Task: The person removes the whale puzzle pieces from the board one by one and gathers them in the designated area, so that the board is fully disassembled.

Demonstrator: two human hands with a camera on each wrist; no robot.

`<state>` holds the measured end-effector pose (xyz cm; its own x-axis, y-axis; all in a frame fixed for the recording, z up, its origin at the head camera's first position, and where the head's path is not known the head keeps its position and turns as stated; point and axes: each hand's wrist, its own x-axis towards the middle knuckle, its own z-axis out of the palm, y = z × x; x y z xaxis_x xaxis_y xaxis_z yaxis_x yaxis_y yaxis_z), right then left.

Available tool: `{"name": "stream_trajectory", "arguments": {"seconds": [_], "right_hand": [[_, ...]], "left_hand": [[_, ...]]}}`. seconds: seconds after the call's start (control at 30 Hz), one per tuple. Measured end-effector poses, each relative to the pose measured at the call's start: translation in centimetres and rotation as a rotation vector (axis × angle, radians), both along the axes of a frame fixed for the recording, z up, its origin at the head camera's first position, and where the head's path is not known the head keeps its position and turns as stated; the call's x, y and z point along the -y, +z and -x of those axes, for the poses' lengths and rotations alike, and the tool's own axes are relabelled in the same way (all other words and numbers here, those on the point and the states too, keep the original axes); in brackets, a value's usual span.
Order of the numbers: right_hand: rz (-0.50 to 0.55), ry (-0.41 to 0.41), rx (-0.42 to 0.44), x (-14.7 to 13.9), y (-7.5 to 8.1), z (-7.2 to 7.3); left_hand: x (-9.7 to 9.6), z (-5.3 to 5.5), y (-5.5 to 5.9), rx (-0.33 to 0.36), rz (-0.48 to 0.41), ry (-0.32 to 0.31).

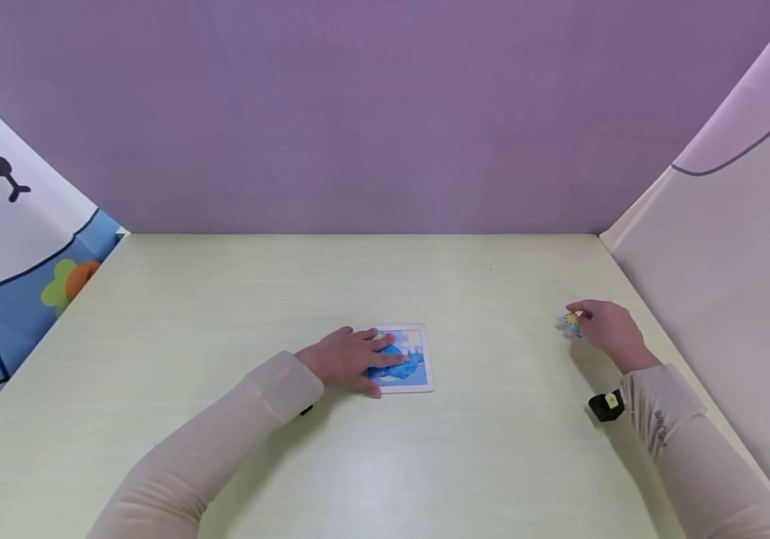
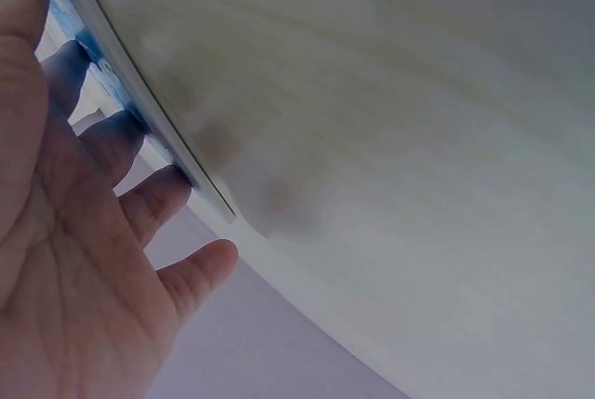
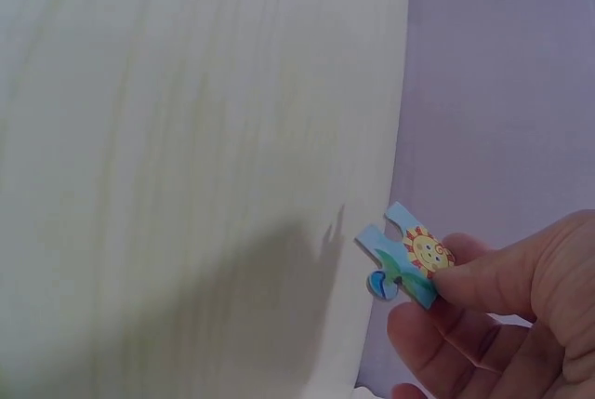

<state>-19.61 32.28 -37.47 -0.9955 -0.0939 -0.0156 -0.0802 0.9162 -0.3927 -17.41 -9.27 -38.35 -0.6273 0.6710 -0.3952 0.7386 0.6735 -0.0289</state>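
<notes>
My left hand lies with spread fingers on a small square puzzle board, which has a white border and a blue picture partly covered by the fingers. In the left wrist view, the fingertips of that hand rest along the board's edge. Over at the right side of the table, my right hand pinches a jigsaw piece between thumb and fingers. A smiling sun, green leaves and a light blue ground are printed on the piece. Its shadow falls on the table below.
The pale wooden table meets a purple panel at the back. A printed cloth hangs at the left, and a pale cloth borders the right edge. A black wrist device sits at the right cuff.
</notes>
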Motion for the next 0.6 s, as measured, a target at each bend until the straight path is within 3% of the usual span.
{"name": "stream_trajectory", "arguments": {"seconds": [0.6], "right_hand": [[0.022,0.020,0.000,-0.39,-0.97,0.29]], "left_hand": [[-0.08,-0.21,0.22,-0.018,-0.003,-0.010]]}}
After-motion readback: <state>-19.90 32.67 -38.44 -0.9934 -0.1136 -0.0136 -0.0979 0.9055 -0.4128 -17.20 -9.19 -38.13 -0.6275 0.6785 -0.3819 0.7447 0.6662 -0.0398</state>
